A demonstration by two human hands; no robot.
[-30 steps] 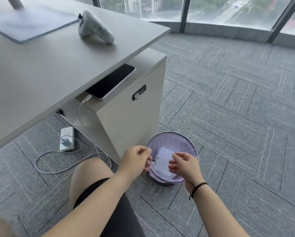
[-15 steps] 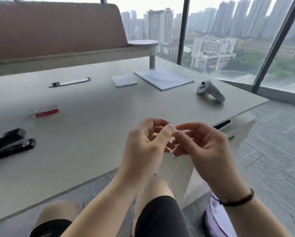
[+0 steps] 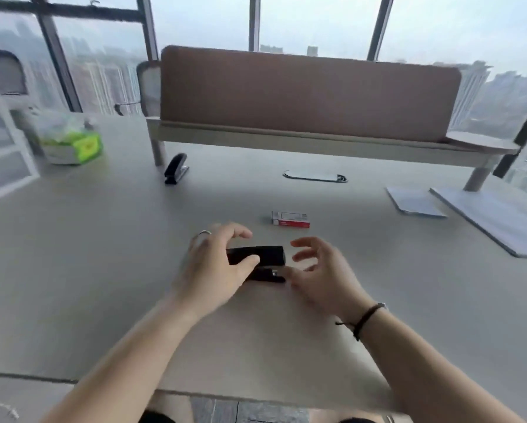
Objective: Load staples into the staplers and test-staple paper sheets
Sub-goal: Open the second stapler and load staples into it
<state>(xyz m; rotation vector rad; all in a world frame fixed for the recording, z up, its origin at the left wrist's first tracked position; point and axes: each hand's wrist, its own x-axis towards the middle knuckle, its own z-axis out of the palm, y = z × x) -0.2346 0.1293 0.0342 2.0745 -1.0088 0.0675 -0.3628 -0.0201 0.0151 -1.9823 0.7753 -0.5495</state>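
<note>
The black stapler (image 3: pixel 256 264) lies on the desk (image 3: pixel 103 270), near the staple box (image 3: pixel 290 219). The left hand (image 3: pixel 216 267) has its grip round the stapler's top arm, thumb pressing the side; the right hand (image 3: pixel 320 270) hovers beside the front end, fingers spread, holding nothing. Best pin the base down with the right hand, then swing the top fully open — so the staple channel shows.
</note>
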